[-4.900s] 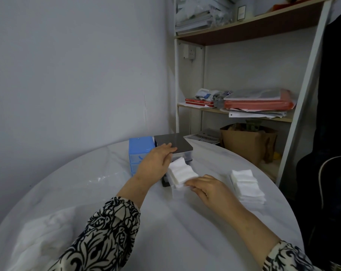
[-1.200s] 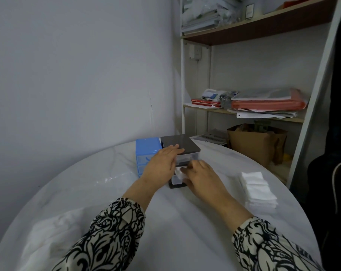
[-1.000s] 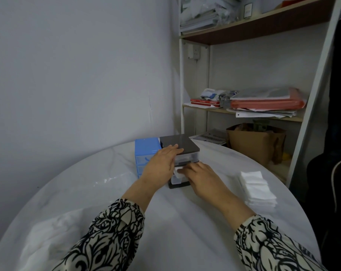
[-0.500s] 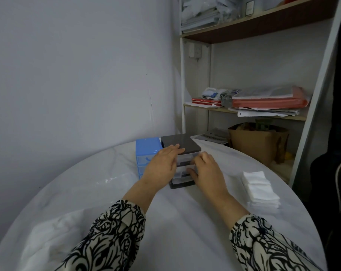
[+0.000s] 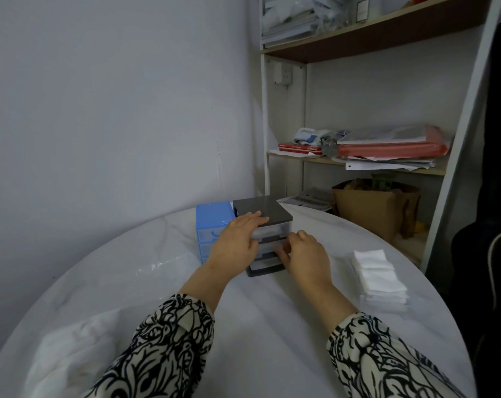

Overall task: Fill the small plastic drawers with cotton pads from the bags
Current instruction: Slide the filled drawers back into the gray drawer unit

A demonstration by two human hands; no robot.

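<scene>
Bracing the grey drawer unit (image 5: 262, 214), the left hand (image 5: 238, 245) lies flat over its top front edge, fingers straight, gripping nothing. Right hand (image 5: 304, 254) sits against the unit's front at the middle drawer (image 5: 268, 245); fingers curled toward the drawer face, thumb low, but whether they pinch the handle or only press it cannot be told. Drawer lies directly ahead of the right fingertips, its slide axis running toward the person; right hand is the nearer one to it. All three drawers look flush with the frame. Cotton pads (image 5: 378, 272), a loose white stack, lie well to the right of the right fingers, out of reach of the left. Blue unit (image 5: 212, 225) touches the grey one beyond the left fingers. White round table (image 5: 163, 282), a crumpled bag (image 5: 71, 340) at its near left; shelf (image 5: 358, 162) and wall behind.
</scene>
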